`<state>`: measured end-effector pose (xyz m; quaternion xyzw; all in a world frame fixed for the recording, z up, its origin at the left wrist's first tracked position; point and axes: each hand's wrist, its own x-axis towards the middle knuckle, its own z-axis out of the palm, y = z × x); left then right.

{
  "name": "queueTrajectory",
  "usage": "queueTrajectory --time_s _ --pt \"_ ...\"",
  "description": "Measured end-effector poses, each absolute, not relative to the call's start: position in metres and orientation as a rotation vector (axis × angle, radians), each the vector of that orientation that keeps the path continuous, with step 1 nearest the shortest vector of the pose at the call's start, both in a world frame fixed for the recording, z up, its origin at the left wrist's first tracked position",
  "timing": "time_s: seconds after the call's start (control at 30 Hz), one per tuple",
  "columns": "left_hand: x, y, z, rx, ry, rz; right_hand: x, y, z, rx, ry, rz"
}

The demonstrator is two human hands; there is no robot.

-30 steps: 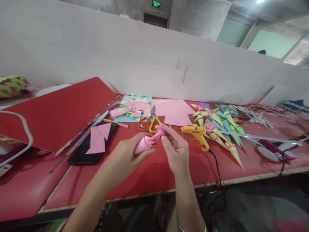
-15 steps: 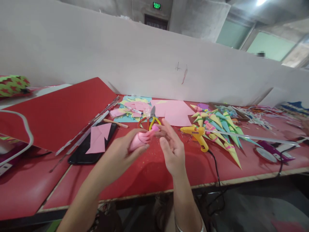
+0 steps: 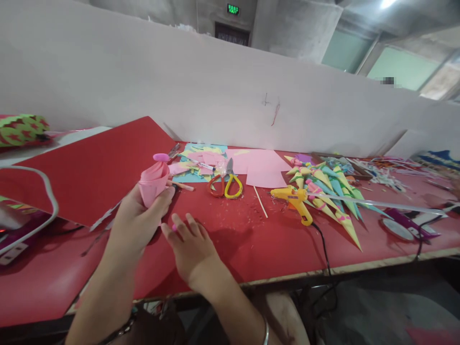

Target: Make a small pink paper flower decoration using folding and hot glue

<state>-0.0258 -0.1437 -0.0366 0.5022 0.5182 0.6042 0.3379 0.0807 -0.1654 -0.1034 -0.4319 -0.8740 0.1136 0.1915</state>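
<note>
Wrapped in my left hand (image 3: 138, 215) is a rolled piece of pink paper or foam (image 3: 154, 184), its layers overlapping. A bright pink oval piece (image 3: 161, 157) sticks out at its top. Lower and to the right, my right hand (image 3: 192, 247) hovers above the red tabletop (image 3: 223, 239), back turned up. A small bright pink bit (image 3: 175, 227) shows between its thumb and forefinger; its shape is mostly hidden. Beyond the hands lie scissors (image 3: 225, 184) with one red and one yellow handle. A wooden stick (image 3: 183, 186) lies just right of the pink roll.
A yellow glue gun (image 3: 296, 201) with a clear glue stick lies to the right, before a pile of pastel cones (image 3: 334, 191). Pink sheets (image 3: 266, 175) and paper scraps (image 3: 197, 158) are at the back. Another thin stick (image 3: 260, 201) and a large red board (image 3: 93, 167) lie nearby.
My left hand has moved left with the pink roll and tipped it upright. My right hand has drawn left and down, away from the roll. The scissors and a thin stick are uncovered.
</note>
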Motion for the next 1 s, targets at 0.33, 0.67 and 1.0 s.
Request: queueTrajectory --time_s 0.33,0.67,1.0 --pt "-0.015 -0.139 -0.044 1.273 1.287 1.359 0.091 -0.16 -0.094 -1.353 -2.359 0.32" --pt "0.037 -0.148 -0.056 0.78 0.796 1.199 0.151 -0.15 -0.081 -0.901 -1.336 0.729" --pt "0.047 -0.147 -0.065 0.682 0.81 1.135 0.155 -0.152 -0.077 -0.969 -1.348 0.512"
